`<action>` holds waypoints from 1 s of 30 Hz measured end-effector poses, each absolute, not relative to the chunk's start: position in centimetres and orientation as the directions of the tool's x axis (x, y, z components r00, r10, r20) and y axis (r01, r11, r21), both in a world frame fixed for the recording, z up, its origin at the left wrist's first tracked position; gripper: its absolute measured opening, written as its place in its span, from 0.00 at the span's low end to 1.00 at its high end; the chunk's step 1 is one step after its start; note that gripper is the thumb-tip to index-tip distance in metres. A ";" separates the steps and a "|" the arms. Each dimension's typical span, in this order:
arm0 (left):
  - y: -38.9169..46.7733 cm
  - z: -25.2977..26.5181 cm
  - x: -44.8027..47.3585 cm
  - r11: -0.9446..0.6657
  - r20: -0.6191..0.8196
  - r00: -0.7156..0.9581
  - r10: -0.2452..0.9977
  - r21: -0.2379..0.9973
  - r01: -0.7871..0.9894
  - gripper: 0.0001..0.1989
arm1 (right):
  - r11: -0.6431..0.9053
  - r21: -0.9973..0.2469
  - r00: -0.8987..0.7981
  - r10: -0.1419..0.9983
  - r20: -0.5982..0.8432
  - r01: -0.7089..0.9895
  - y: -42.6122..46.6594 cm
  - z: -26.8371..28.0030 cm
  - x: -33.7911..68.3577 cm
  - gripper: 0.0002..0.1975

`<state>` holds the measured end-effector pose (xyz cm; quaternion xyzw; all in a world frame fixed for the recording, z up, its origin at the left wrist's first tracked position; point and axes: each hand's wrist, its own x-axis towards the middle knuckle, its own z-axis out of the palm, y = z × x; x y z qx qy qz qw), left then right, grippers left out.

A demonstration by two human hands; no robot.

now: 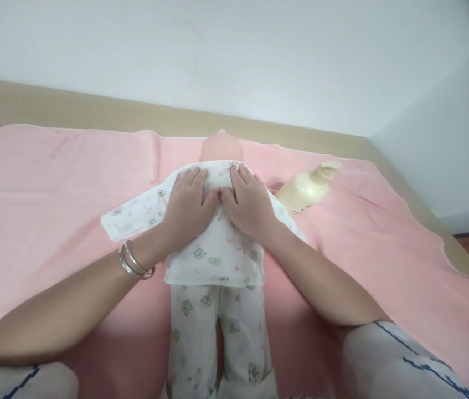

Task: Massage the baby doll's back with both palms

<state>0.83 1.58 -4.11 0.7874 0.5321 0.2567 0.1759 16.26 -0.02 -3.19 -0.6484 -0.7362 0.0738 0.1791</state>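
Observation:
A baby doll (221, 148) lies face down or turned away on a pink blanket, its head toward the wall. It wears a white printed top (215, 260) and matching trousers (195, 332). My left hand (190, 202) rests flat on the upper left of the top, fingers stretched toward the doll's head. On the upper right lies my right hand (251, 202), also flat. The two thumbs meet near the middle. One sleeve of the top spreads out to the left; the right one is partly hidden under my right arm.
A pale yellow pump bottle (307, 188) lies on its side on the pink blanket (72, 183), just right of the doll. The blanket covers most of a wooden table (93, 108), which meets a white wall (217, 61) at the back.

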 end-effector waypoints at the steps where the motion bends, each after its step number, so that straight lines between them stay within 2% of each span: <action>1: 1.5 -4.0 0.8 -0.369 0.211 0.303 0.929 0.546 0.752 0.30 | 0.152 -0.336 -0.096 0.980 0.177 0.930 -0.1 -3.3 16.2 0.32; 11: -0.5 -2.6 1.3 -0.449 0.194 0.405 0.894 0.404 0.797 0.29 | 0.246 -0.226 -0.224 0.968 0.117 0.943 0.2 -2.7 17.0 0.32; 18: 1.4 -2.9 0.7 -0.417 0.170 0.389 0.905 0.522 0.744 0.27 | 0.258 -0.128 -0.245 0.963 0.111 0.958 -2.1 -2.0 16.1 0.32; 22: 2.7 -3.2 0.4 -0.440 0.219 0.384 0.897 0.525 0.728 0.25 | 0.261 -0.065 -0.250 0.958 0.139 0.963 -4.1 -1.4 14.9 0.31; 25: 2.6 -3.2 0.4 -0.458 0.231 0.396 0.889 0.479 0.749 0.26 | 0.279 -0.076 -0.267 0.954 0.136 0.957 -4.5 -0.9 14.8 0.30; 30: 0.7 -3.1 0.8 -0.470 0.228 0.411 0.882 0.387 0.793 0.30 | 0.232 -0.190 -0.216 0.971 0.100 0.954 -2.7 -0.9 15.6 0.30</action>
